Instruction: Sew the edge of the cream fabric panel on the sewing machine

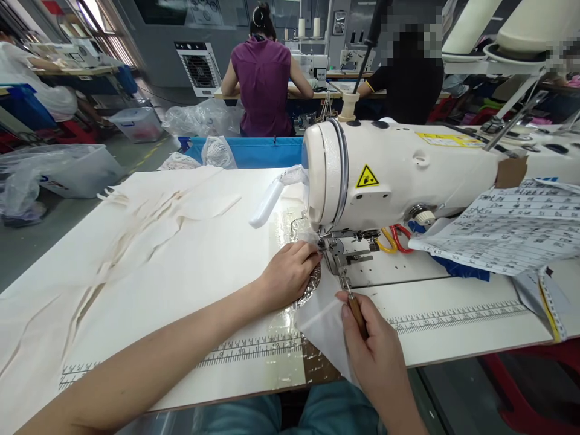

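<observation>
My left hand (290, 275) is at the presser foot (324, 241) of a white sewing machine (399, 175), its fingers curled together on white fabric at the needle area. The fingertips are partly hidden, so the exact grip is hard to see. In my right hand (374, 344) is an awl with a wooden handle (357, 315), its thin metal shaft pointing up toward the foot. A sheer white piece of fabric (324, 326) hangs over the table's front edge, between my hands and partly under the right one.
Cream fabric strips (131, 235) lie across the table's left. Red-handled scissors (401, 238) and yellow handles sit behind the needle area. Printed sheets (507, 223) lean at the right beside a tape measure (548, 308). A blue cloth bin (263, 151) stands beyond; people sit at other machines.
</observation>
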`<state>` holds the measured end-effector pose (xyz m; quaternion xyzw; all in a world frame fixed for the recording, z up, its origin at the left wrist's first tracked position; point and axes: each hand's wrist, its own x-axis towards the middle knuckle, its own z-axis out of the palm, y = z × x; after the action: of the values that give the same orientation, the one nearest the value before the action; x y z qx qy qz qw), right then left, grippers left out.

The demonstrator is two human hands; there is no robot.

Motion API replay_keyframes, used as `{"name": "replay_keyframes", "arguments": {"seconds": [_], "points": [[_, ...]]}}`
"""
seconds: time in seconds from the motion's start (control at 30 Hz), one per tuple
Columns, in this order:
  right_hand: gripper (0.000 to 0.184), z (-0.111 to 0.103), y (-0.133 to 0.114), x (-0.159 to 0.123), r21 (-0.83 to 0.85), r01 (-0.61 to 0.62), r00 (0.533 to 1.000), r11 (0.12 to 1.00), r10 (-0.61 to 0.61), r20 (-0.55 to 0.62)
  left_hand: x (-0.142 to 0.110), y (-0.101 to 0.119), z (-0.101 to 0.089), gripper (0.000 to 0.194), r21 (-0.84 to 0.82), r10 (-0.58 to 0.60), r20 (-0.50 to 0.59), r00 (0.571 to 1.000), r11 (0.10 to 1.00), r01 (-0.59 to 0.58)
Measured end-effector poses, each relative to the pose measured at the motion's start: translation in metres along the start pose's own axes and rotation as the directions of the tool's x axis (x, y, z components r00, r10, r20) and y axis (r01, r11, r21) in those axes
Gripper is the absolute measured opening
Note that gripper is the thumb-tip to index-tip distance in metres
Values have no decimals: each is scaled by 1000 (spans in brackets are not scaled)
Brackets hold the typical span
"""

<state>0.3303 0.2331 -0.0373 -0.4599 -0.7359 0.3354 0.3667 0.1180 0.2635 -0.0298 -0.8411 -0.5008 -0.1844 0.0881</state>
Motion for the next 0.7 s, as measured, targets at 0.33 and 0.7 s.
{"name": "replay_keyframes", "arguments": {"seconds": [0.33, 0.7], "points": [[21, -6, -22, 9, 101, 176, 982, 979, -182, 54, 1, 0, 0, 31, -68, 17, -30, 999, 998, -19], [24, 7, -53, 1, 130, 428, 890, 895, -442, 114, 20, 6, 7, 19, 52, -217, 23, 976, 975, 216]]}}
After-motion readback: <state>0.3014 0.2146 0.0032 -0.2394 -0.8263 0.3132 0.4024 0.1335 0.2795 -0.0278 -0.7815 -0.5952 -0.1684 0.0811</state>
